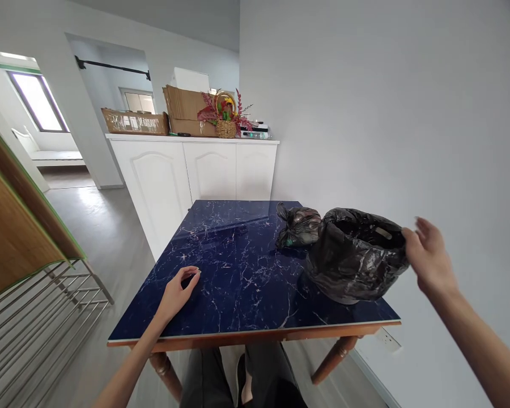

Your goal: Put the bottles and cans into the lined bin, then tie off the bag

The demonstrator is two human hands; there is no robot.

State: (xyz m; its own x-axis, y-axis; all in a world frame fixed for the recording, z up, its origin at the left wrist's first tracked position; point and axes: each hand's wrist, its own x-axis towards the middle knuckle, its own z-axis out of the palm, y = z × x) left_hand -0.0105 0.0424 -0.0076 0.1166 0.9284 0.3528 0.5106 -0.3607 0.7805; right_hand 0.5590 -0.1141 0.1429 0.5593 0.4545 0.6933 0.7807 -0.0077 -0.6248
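My left hand [179, 292] rests on the left part of a blue marble-patterned table [238, 272]. Its fingers curl round so that their tips meet the thumb, and nothing shows between them. On the table's right side stands a round bin lined with a black plastic bag [357, 266]. My right hand [431, 255] is at the bin's right rim; the thumb side touches the bag's edge while the other fingers stretch out apart from it, slightly blurred. Just behind the bin lies a knotted, filled black bag [300, 226]. A small pale patch shows inside the bin's rim.
Beyond the table is a white cabinet [212, 170] bearing cardboard boxes [187, 110] and a flower basket [226, 128]. A metal rack [76, 300] with a wooden board [21, 221] stands left. The wall [386, 113] borders the right, with a socket [389, 339] low down.
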